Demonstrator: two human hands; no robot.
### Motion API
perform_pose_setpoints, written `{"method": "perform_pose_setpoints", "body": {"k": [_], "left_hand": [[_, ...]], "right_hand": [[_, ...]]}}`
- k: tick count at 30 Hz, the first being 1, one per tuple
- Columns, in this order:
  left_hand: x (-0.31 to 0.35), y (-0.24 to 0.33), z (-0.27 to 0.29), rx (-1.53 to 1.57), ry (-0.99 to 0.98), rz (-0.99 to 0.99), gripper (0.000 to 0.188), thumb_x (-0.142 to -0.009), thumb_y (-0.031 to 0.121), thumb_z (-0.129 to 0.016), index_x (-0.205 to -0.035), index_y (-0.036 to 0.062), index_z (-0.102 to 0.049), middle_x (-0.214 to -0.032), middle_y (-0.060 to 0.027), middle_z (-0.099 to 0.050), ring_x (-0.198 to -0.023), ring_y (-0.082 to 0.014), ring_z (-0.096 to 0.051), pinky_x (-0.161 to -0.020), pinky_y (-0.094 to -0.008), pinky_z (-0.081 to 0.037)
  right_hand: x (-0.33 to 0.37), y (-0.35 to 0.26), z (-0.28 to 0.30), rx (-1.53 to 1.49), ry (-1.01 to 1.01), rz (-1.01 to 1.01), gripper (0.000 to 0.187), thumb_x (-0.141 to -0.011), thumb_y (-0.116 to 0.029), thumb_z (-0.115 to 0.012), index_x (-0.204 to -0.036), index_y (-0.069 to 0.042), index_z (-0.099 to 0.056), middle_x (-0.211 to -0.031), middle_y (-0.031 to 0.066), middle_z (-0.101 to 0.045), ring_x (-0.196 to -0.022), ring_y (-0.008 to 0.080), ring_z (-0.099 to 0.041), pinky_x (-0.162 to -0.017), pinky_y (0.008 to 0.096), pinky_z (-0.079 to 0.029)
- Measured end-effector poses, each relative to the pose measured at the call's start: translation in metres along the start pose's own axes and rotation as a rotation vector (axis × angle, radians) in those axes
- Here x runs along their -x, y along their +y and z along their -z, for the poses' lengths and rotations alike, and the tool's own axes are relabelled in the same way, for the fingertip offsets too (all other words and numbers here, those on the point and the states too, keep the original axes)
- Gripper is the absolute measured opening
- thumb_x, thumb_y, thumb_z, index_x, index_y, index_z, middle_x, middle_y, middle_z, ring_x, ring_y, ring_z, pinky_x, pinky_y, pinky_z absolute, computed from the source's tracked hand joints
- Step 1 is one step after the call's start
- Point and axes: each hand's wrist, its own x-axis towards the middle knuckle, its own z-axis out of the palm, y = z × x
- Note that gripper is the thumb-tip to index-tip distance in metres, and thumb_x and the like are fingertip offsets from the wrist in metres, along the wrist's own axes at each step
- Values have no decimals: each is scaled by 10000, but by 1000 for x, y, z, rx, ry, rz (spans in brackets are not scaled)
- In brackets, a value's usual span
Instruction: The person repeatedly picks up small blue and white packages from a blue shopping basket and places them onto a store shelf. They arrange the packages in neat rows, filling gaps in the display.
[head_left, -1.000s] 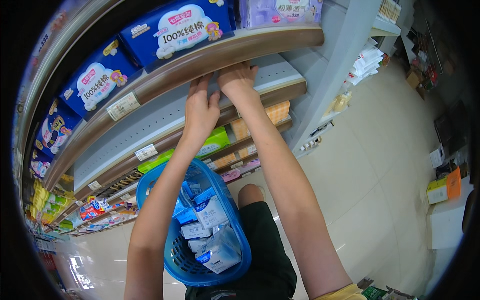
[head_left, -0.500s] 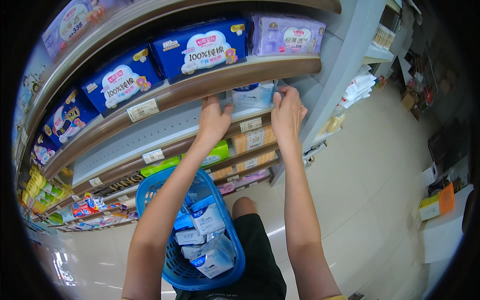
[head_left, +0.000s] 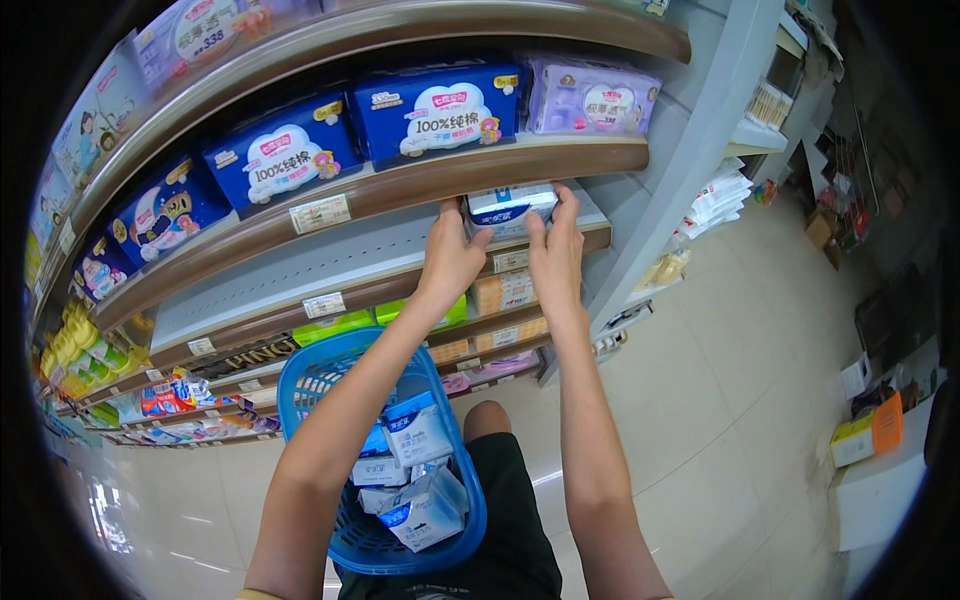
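- Both hands are gripping one small white-and-blue pack (head_left: 510, 208) between them, the left hand (head_left: 450, 262) closing on its left end and the right hand (head_left: 556, 255) closing on its right end, fingers curling up over the top edge.
- That pack is sitting up at the front lip of the grey middle shelf (head_left: 300, 262), just under the wooden-edged shelf (head_left: 420, 185) above it, held level at arm's reach.
- Up on that higher shelf, big blue packages (head_left: 435, 108) are standing in a row, and a lilac package (head_left: 592, 97) is closing out the right end, directly above the hands.
- Down below, a blue plastic basket (head_left: 310, 385) is hanging on the left forearm, against the person's lap.
- Inside it, several white-and-blue packs (head_left: 418, 428) like the held one are lying tumbled on one another.
- Lower shelves are showing green and orange boxes (head_left: 505, 292) just behind the forearms.
- Off to the right, pale floor tiles (head_left: 720, 400) are stretching away, with a white counter (head_left: 880, 490) carrying a yellow and orange box (head_left: 868, 435) well apart from the hands.
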Motion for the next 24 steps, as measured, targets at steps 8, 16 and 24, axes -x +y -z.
{"method": "perform_pose_setpoints", "body": {"k": [8, 16, 24], "left_hand": [[34, 6, 29, 272, 91, -123, 653, -891, -39, -719, -1458, -12, -395, -1370, -195, -567, -1254, -244, -579, -1048, -368, -472], [90, 25, 80, 60, 197, -235, 768, -870, 178, -791, -1478, -39, -377, -1306, -206, -511, -1183, -354, -578, -962, -395, -490], [189, 28, 143, 1, 93, -109, 647, -954, 258, -707, -1515, 101, -426, -1224, -202, -541, -1105, -337, -608, -907, -386, -512]], "right_hand": [[26, -40, -4, -300, -31, 53, 592, -924, -35, -701, -1431, -24, -396, -1333, 216, -612, -1208, 248, -611, -979, 348, -480], [72, -84, -6, -257, -53, -38, 763, -792, -108, -833, -1456, -38, -462, -1245, 208, -673, -1154, 282, -663, -943, 385, -519], [155, -120, 7, -207, -306, -116, 573, -922, -269, -755, -1389, -15, -542, -1178, 182, -658, -978, 287, -679, -798, 382, -559]]}}
